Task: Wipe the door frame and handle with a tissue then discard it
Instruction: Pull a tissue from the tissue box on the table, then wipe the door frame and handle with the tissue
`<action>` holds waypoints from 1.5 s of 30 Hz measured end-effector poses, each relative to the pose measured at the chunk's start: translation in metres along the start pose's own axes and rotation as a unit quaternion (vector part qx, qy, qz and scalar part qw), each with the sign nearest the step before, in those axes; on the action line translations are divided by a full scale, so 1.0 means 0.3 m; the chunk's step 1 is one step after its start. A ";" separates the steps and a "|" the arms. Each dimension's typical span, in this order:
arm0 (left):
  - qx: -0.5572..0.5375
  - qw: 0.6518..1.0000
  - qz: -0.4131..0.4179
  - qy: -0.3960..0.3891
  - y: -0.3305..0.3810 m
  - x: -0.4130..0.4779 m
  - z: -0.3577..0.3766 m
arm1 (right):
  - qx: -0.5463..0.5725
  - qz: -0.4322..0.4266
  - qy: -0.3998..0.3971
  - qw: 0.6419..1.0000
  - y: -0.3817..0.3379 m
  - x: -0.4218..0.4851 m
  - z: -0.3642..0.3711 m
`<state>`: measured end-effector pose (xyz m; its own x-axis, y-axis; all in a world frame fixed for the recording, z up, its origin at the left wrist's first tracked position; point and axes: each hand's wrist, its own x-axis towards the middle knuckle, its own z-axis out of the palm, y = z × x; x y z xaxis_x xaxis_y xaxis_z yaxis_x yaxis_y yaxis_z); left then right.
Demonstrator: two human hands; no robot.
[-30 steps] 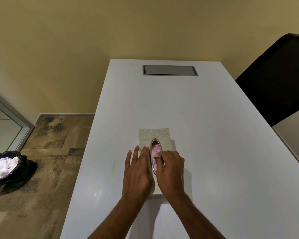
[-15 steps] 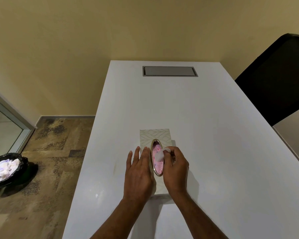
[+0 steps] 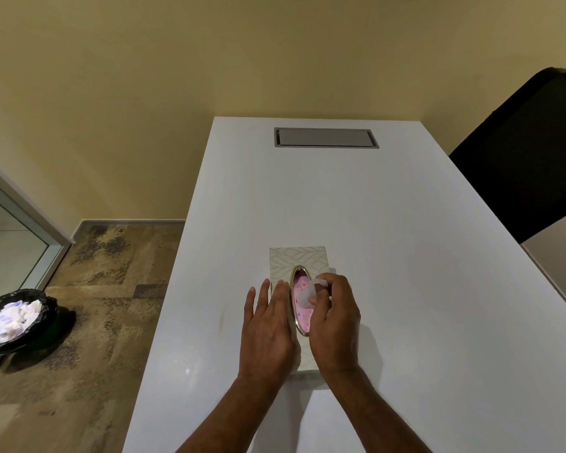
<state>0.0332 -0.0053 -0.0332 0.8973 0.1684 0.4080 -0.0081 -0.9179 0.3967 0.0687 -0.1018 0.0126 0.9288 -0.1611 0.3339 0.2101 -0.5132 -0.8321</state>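
On the white table (image 3: 406,256), the left hand (image 3: 267,328) lies flat, fingers spread, steadying the pale leaf-patterned tissue box (image 3: 303,259), while the right hand (image 3: 335,322) pinches a thin white tissue (image 3: 306,291) at the gold-rimmed oval slot (image 3: 299,300) (feather-light, limp, easily torn); best gripped at its bunched end, I judge.

A long white table (image 3: 406,273) holds a tissue box (image 3: 299,258) near its close end (cream, with a leaf pattern). A grey metal flap (image 3: 326,137) sits flat in the far end. On the brown floor (image 3: 89,322) sits a black-lined bin (image 3: 15,318) full of crumpled tissues.
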 end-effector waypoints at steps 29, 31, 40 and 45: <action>0.030 0.999 -0.001 0.027 0.009 0.001 -0.008 | 0.012 -0.060 0.044 0.997 -0.176 0.085 -0.065; 0.027 0.999 0.004 0.020 0.009 0.003 -0.016 | 0.044 -0.058 0.053 0.996 -0.186 0.091 -0.078; -0.012 0.999 -0.009 0.046 0.009 -0.023 -0.108 | 0.168 0.056 -0.018 0.984 -0.278 0.102 -0.168; -0.047 0.995 -0.062 0.066 0.048 -0.075 -0.301 | 0.159 0.039 -0.091 0.982 -0.420 0.021 -0.171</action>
<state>-0.0270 0.0101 0.0375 0.8281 0.3295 0.4535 0.0515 -0.8504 0.5237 0.0324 -0.0813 0.1422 0.9790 -0.0205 0.2027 0.1938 -0.2123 -0.9578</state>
